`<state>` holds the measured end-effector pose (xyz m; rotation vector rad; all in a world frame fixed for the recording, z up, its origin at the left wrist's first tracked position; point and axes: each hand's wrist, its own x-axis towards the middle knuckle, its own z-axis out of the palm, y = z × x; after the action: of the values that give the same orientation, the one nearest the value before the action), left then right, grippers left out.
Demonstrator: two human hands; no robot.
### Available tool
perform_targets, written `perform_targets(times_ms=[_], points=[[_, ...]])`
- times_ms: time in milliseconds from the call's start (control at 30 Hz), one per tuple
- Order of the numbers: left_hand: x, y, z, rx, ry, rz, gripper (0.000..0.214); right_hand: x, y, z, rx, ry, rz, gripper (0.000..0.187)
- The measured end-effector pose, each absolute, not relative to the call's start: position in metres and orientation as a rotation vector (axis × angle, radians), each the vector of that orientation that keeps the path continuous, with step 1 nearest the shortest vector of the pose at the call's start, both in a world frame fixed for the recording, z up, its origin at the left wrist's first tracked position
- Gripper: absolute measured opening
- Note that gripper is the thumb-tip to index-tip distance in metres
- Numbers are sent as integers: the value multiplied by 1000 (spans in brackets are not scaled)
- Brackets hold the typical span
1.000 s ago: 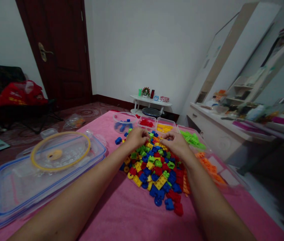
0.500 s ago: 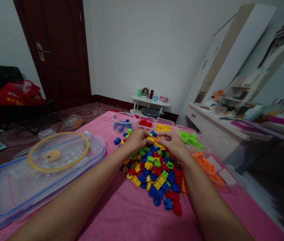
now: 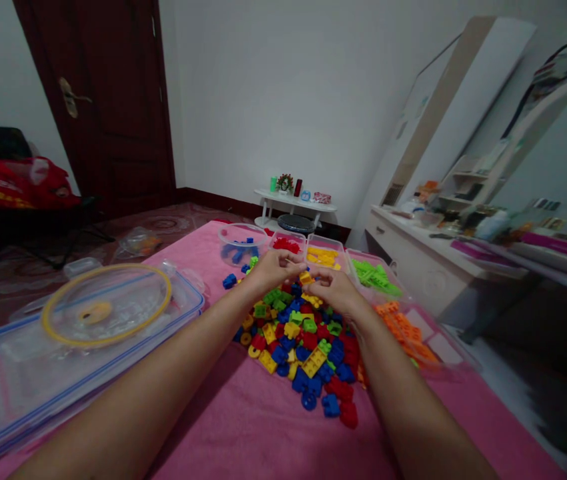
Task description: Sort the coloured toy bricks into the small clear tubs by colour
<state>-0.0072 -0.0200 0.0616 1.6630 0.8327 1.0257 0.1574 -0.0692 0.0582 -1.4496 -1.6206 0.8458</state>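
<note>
My left hand [image 3: 277, 269] is over the far part of a heap of coloured toy bricks [image 3: 308, 333], its fingers pinched together. My right hand [image 3: 336, 288] faces it from the other side, with fingers curled inward. Between the two sets of fingertips shows a yellow-orange brick [image 3: 306, 277]. Whether either hand grips it is too small to tell. The heap mixes red, blue, yellow and green pieces on a pink cloth [image 3: 243, 427].
Beyond the heap stand a round tub of blue pieces [image 3: 221, 233] and boxes of red [image 3: 286, 245], yellow [image 3: 322, 256] and green pieces [image 3: 371, 275]. At right is a box of orange pieces [image 3: 401, 333]. Stacked clear lids [image 3: 88, 360] lie at left.
The view has shifted slightly, moving the scene a little left. My hands stay close together over the far part of the heap, and the left fingers now extend further toward the right hand.
</note>
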Motion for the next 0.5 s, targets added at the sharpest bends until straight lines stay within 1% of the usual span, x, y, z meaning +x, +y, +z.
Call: perform_targets(times_ms=[133, 233, 300, 433, 467, 500], points=[[-10, -16, 66, 1586, 900, 1091, 25, 170, -49, 70, -1563, -1438, 760, 29], [-13, -10, 62, 1661, 934, 1090, 19, 188, -18, 87, -1695, -1257, 653, 28], [-14, -5, 58, 1764, 945, 1101, 19, 201, 2, 97, -1731, -1197, 589, 34], [-13, -1, 50, 1979, 931, 1121, 20, 220, 15, 103, -1769, -1211, 543, 53], [-13, -1, 49, 2014, 914, 1109, 20, 223, 13, 102, -1795, -1259, 521, 52], [-12, -2, 49, 2042, 896, 1088, 20, 226, 8, 99, -1826, -1348, 495, 46]])
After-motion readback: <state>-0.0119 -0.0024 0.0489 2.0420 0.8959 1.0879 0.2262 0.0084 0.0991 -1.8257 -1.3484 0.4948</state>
